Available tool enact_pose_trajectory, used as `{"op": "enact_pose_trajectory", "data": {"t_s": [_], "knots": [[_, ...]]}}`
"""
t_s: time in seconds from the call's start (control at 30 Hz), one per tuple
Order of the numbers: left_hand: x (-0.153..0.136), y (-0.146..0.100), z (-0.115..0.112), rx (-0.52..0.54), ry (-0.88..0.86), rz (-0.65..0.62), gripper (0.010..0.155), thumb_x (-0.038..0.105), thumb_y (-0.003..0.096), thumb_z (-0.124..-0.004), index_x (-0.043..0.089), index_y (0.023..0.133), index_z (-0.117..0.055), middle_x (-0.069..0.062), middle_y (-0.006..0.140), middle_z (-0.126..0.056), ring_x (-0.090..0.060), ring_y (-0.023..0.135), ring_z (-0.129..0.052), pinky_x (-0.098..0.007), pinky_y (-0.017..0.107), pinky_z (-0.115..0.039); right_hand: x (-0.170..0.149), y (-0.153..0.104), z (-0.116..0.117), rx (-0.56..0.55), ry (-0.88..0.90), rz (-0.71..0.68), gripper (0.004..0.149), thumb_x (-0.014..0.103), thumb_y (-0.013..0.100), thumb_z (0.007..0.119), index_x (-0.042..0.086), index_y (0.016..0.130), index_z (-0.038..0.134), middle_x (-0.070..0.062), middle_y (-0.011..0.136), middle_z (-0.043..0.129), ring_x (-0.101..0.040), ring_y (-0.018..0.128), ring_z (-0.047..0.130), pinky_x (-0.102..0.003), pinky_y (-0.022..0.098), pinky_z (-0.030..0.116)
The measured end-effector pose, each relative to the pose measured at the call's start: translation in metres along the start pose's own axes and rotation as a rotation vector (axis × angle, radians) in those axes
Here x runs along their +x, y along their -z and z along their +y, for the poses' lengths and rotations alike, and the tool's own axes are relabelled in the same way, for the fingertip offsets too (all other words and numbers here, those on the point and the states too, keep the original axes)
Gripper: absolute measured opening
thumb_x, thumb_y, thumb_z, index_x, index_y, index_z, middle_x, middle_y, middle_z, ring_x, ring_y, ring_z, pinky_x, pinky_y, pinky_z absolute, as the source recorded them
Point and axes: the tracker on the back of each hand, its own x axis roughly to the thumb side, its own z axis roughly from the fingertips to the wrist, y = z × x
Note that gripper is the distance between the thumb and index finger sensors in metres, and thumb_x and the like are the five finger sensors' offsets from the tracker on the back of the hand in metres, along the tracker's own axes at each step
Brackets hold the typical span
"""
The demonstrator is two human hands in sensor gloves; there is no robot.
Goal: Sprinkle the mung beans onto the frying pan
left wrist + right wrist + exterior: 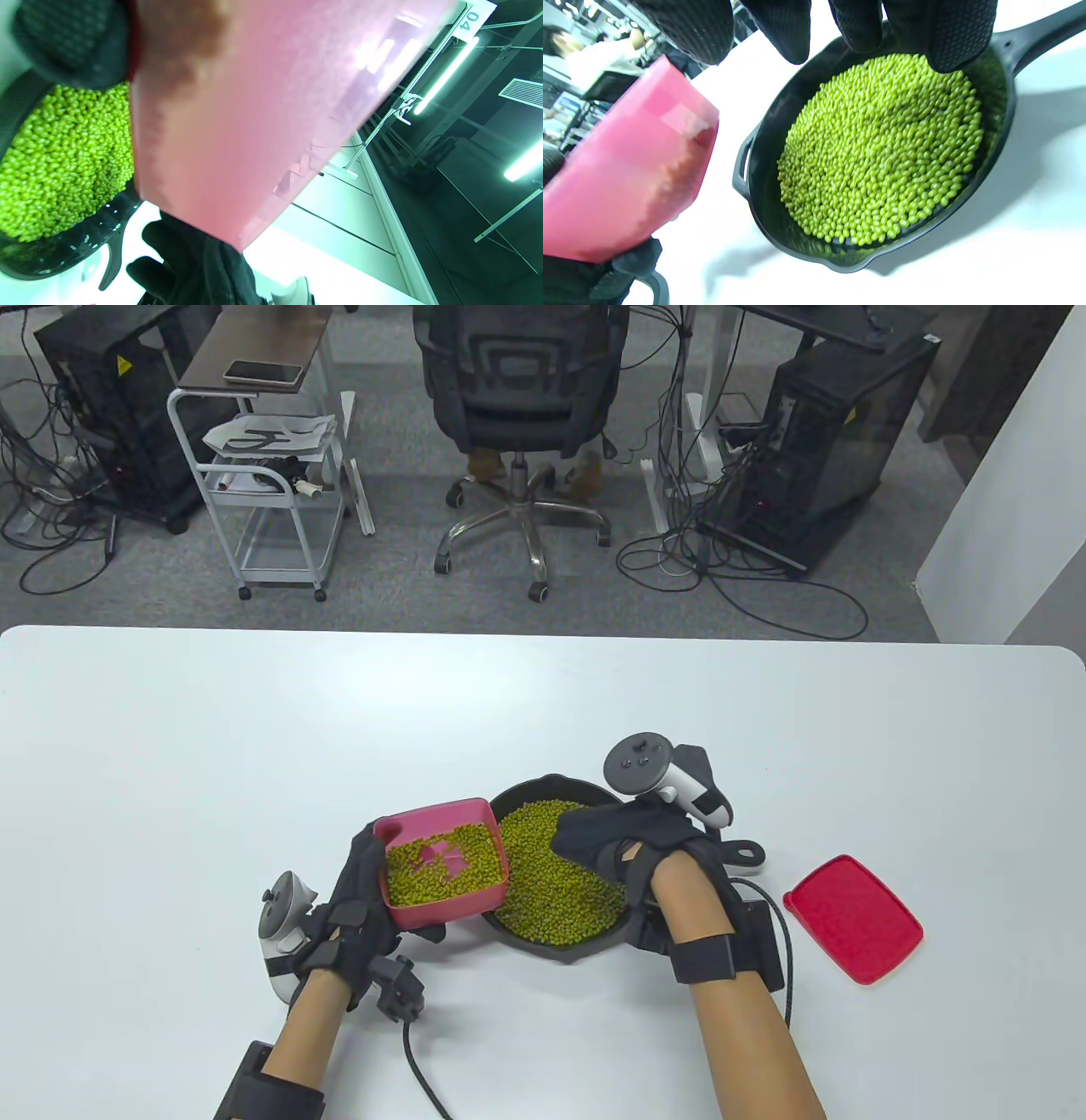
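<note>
On the white table (254,746) sits a round black frying pan (543,789) covered with green mung beans (551,882). The left hand (356,908) grips a pink square plastic tub (445,861) of beans beside the pan's left rim. Above the pan, the right hand (624,836) has its fingers (793,29) loosely spread. A flat red lid (853,916) lies to the right.

White table (254,746) — black frying pan (543,796), red lid (855,918)
</note>
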Motion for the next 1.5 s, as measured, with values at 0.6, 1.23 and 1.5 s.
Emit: {"op": "enact_pose_trajectory", "data": {"t_s": [0.6, 1.23, 1.5], "knots": [[-0.001, 0.001, 0.001, -0.015, 0.016, 0.019, 0.077, 0.070, 0.0548, -0.048, 0.027, 0.113, -0.020, -0.024, 0.112, -0.041, -0.044, 0.070, -0.087, -0.048, 0.034, -0.091, -0.189, -0.085, -0.072, -0.279, 0.204, 0.391, 0.068, 0.043, 0.057, 0.081, 0.017, 0.113, 0.053, -0.029, 0.121, 0.038, -0.059, 0.104, 0.034, -0.070, 0.070, 0.050], [-0.001, 0.002, 0.000, -0.021, 0.035, 0.026, 0.077, 0.070, 0.0547, -0.048, 0.027, 0.113, -0.020, -0.024, 0.112, -0.041, -0.044, 0.070, -0.087, -0.048, 0.034, -0.091, -0.259, -0.070, -0.020, -0.184, -0.126, 0.593, 0.102, 0.055, 0.046, 0.095, 0.041, 0.113, 0.019, -0.026, 0.121, 0.003, -0.057, 0.106, 0.010, -0.083, 0.067, 0.039], [-0.002, 0.001, -0.001, -0.032, 0.036, 0.017, 0.077, 0.070, 0.0548, -0.048, 0.027, 0.112, -0.020, -0.024, 0.112, -0.041, -0.044, 0.070, -0.087, -0.048, 0.034, -0.091, -0.255, -0.077, -0.012, -0.250, -0.262, 0.556, 0.104, 0.067, 0.039, 0.097, 0.045, 0.113, 0.027, -0.029, 0.122, 0.016, -0.058, 0.106, 0.025, -0.081, 0.066, 0.051]]}}
